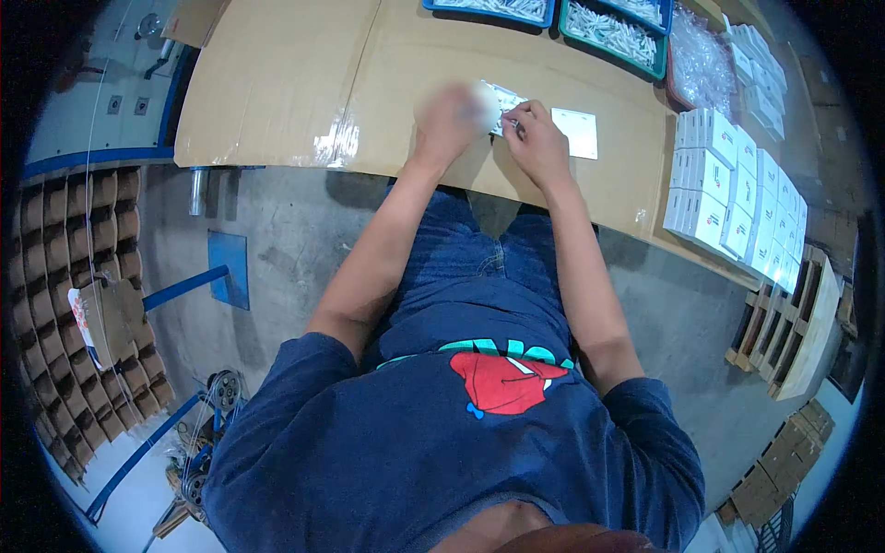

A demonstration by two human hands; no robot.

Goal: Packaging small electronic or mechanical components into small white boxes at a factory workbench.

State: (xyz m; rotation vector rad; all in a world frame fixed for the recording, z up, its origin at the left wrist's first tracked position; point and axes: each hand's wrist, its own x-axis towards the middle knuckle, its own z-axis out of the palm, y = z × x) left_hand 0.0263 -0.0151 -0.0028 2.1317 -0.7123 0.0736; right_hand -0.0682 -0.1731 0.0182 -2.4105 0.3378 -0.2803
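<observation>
- Fingers of the left hand (452,120), left of the white card (579,135), are blurred; I cannot tell how far open they are or what they hold. A loose grip there might let the work slip.
- Between the hands, just left of the card, lies a white piece with small bits on it (503,98). Tilting it could spill any loose bits.
- Curled fingers of the right hand (537,143), just beside the card on its left, bring thumb and forefinger close together at the white piece; whether they pinch anything is hidden. A sideways swing could brush the card away.
- Beyond the card, the green tray (610,63) is heaped with slim white parts; a knock might scatter some.
- Right of the card, stacked white boxes (712,175) could topple if bumped.
</observation>
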